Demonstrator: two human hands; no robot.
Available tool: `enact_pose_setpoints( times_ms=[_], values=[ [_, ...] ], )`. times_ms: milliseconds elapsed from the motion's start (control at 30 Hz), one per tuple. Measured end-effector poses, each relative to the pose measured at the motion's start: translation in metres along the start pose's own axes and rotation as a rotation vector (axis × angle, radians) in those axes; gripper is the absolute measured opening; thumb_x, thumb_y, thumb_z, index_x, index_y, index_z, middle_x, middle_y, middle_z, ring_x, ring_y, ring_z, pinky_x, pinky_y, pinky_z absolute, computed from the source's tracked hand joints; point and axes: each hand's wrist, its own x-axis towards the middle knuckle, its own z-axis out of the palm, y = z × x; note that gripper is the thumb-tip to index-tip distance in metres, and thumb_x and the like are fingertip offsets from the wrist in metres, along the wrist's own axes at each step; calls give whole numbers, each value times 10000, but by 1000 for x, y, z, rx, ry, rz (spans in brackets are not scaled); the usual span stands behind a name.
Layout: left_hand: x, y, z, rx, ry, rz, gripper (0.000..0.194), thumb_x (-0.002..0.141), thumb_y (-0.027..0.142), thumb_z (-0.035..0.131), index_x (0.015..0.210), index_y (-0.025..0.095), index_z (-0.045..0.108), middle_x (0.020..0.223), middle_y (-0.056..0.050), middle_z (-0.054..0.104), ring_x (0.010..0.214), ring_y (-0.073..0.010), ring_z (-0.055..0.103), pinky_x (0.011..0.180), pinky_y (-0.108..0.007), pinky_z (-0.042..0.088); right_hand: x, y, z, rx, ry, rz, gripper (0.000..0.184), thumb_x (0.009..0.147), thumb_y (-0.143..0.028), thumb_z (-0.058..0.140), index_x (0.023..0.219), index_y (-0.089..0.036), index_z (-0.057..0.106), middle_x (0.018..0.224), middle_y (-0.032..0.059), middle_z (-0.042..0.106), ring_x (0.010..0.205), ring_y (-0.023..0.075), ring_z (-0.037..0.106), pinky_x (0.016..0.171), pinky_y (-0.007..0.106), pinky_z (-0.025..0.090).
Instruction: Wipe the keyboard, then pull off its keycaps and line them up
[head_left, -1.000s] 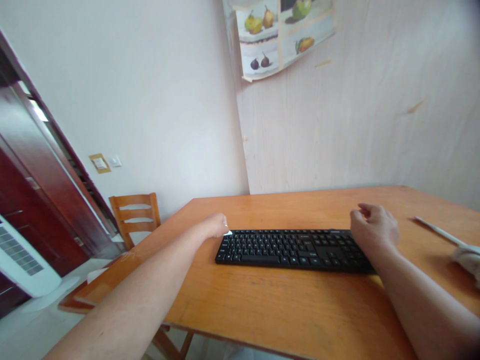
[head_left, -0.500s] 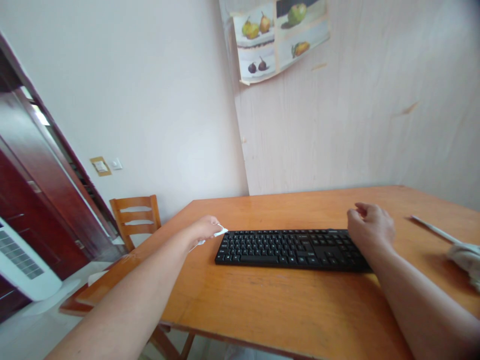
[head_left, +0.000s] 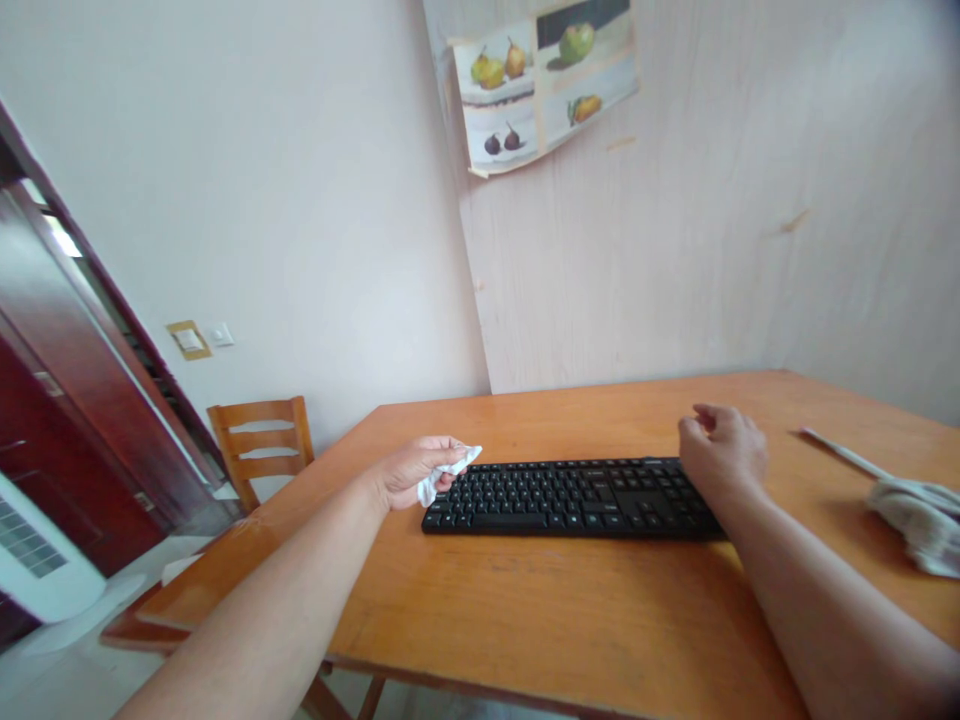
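My left hand (head_left: 420, 474) has its grip pinched on a crumpled white tissue (head_left: 431, 490), bunched, I judge, so a tip pokes free beside the left end of the black keyboard (head_left: 555, 500). That keyboard lies flat and lengthwise across the worktop (head_left: 540, 610), probably to keep both ends within reach. My right hand (head_left: 724, 450) curls over its right end, perhaps for steadying; whether that grip grasps anything, I cannot tell.

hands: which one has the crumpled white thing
The left hand, by the keyboard's left end: it pinches the crumpled white tissue or cloth. The right hand, by the keyboard's other end, shows none.
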Motion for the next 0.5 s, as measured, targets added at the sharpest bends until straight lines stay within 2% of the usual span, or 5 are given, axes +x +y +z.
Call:
enact_pose_setpoints(
  times_ms=[133, 267, 433, 500],
  values=[
    [6, 0, 15, 213, 84, 3, 398, 683, 426, 773, 879, 139, 578, 740, 16, 544, 545, -46, 429, 499, -164, 299, -2, -6, -3, 2, -3, 24, 398, 793, -335, 466, 1085, -156, 667, 985, 132, 658, 976, 304, 561, 855, 441, 422],
    [16, 3, 40, 526, 116, 46, 344, 735, 436, 686, 937, 173, 595, 710, 26, 570, 587, -94, 495, 528, -192, 337, -3, -11, -4, 17, -6, 36, 387, 797, -319, 473, 1090, -157, 666, 997, 132, 656, 987, 296, 557, 868, 433, 418],
    [41, 11, 74, 817, 101, 299, 224, 749, 348, 640, 895, 179, 631, 855, -9, 659, 797, -163, 586, 682, -246, 423, -4, -13, -3, 51, 9, 31, 365, 798, -307, 465, 1074, -163, 658, 1002, 132, 646, 996, 291, 541, 877, 436, 404],
    [53, 13, 87, 903, 77, 369, 171, 751, 288, 612, 879, 177, 638, 861, -14, 668, 820, -176, 596, 703, -259, 429, -5, -13, -3, 62, 18, 25, 366, 795, -312, 463, 1069, -162, 654, 1002, 133, 643, 992, 292, 535, 875, 436, 399]
  ],
)
